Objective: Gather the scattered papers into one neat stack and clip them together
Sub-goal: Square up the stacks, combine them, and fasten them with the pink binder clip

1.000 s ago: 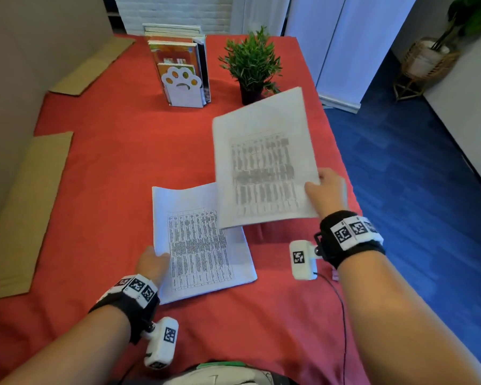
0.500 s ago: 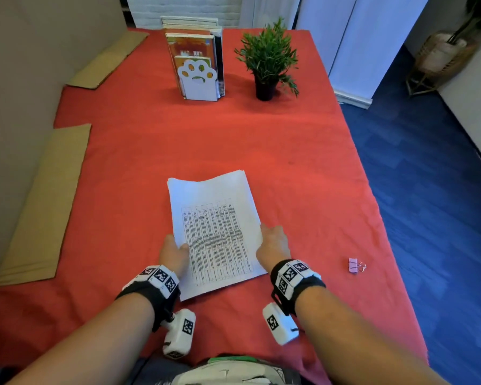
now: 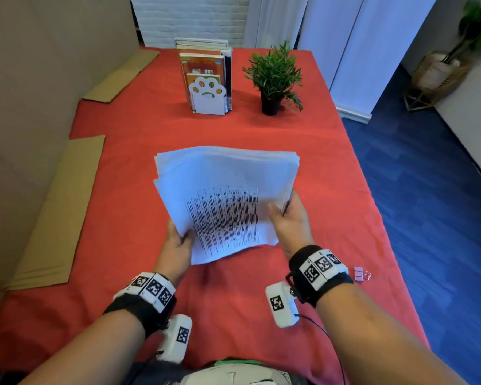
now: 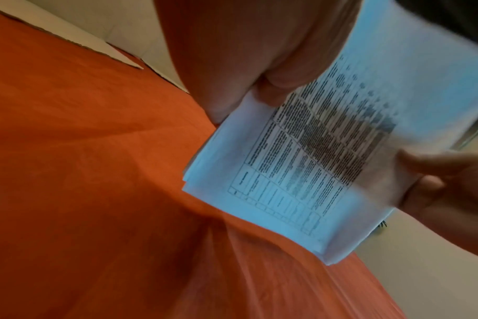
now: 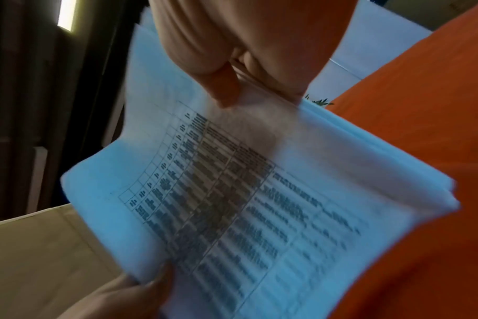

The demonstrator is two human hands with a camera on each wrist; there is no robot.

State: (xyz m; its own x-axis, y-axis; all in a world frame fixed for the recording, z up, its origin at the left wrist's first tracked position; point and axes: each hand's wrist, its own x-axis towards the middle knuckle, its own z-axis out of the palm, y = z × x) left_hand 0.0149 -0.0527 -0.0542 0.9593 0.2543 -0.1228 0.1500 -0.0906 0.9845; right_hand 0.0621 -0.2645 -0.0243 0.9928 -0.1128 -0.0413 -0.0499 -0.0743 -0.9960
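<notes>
Books in bookend [image 3: 207, 98] beside potted plant [image 3: 272, 76].

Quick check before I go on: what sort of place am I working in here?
Likely a home or office desk corner, staged for paperwork: a red-clothed table, books in a paw-shaped bookend, a small potted plant, and a pink binder clip beside the printed papers.

Office-type rm: desk w/ red cloth [image 3: 150, 134], bookend w/ books [image 3: 207, 87], potted plant [image 3: 274, 76], blue carpet [image 3: 428, 176].
</notes>
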